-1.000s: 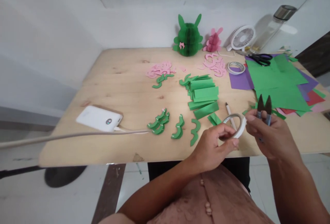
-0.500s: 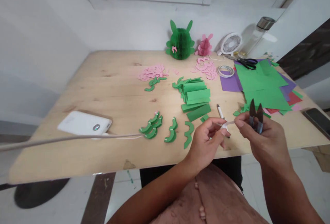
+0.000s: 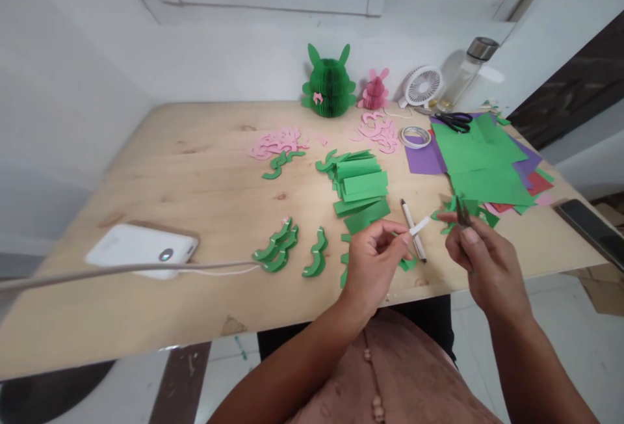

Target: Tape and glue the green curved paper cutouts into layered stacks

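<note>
My left hand [image 3: 373,261] pinches a short white strip of tape [image 3: 420,225], its free end pointing right. In my right hand [image 3: 490,265] is a pair of small snips [image 3: 461,211], blades upward and close together. The hands are apart, above the table's front edge. Beneath and beside the left hand lie a white pen [image 3: 413,232] and a wavy green paper piece [image 3: 344,261], partly covered by that hand. Farther left are stacked wavy green pieces [image 3: 277,248] with small white patches, and another such piece [image 3: 316,255].
Green paper strips [image 3: 364,185] lie mid-table, with pink cutouts [image 3: 277,143] behind. A tape roll [image 3: 414,145], black scissors [image 3: 453,122] and coloured sheets [image 3: 492,157] are at right. Paper figures [image 3: 329,89], a fan [image 3: 423,86] and a bottle [image 3: 461,79] stand behind. A cable [image 3: 146,268] crosses the left.
My right hand has drawn away from the white strip, which only my left hand holds now. The snips' blades have come closer together. The view has shifted slightly.
</note>
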Action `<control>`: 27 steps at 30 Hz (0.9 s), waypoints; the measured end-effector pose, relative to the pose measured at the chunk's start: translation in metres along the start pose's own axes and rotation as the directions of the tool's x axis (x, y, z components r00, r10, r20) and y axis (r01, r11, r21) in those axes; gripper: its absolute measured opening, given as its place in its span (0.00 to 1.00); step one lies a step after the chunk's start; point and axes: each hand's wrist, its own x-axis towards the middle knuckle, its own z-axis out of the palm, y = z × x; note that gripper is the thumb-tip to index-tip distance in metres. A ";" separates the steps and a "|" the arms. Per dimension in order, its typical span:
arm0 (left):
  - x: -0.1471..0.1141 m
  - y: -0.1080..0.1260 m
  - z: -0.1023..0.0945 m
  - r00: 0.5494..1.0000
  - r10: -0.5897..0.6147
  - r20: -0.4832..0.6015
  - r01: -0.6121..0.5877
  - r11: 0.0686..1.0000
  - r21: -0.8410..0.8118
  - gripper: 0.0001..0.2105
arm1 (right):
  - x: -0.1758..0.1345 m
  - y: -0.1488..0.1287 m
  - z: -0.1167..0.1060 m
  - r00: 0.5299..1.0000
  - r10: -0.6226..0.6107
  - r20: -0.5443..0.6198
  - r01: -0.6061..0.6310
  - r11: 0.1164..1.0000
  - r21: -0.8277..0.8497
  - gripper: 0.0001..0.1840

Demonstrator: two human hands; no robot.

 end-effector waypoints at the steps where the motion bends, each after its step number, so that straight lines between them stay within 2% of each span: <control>1: 0.000 0.000 0.000 1.000 -0.004 -0.004 0.004 1.000 -0.002 0.05 | -0.001 0.002 -0.002 0.999 0.016 0.038 -0.016 1.000 0.016 0.20; 6: 0.000 0.001 -0.002 0.999 -0.024 -0.022 0.024 1.000 -0.008 0.06 | -0.003 0.003 -0.002 0.982 0.112 0.150 -0.112 0.994 -0.008 0.21; 13: 0.000 0.000 -0.005 1.000 -0.010 -0.003 0.010 1.000 -0.004 0.05 | -0.001 -0.008 0.003 0.971 0.044 0.233 -0.031 0.998 -0.061 0.19; 27: 0.000 -0.002 -0.008 0.999 -0.033 0.008 0.033 0.999 0.032 0.06 | 0.001 -0.009 0.003 0.977 0.053 0.205 -0.042 0.998 -0.055 0.19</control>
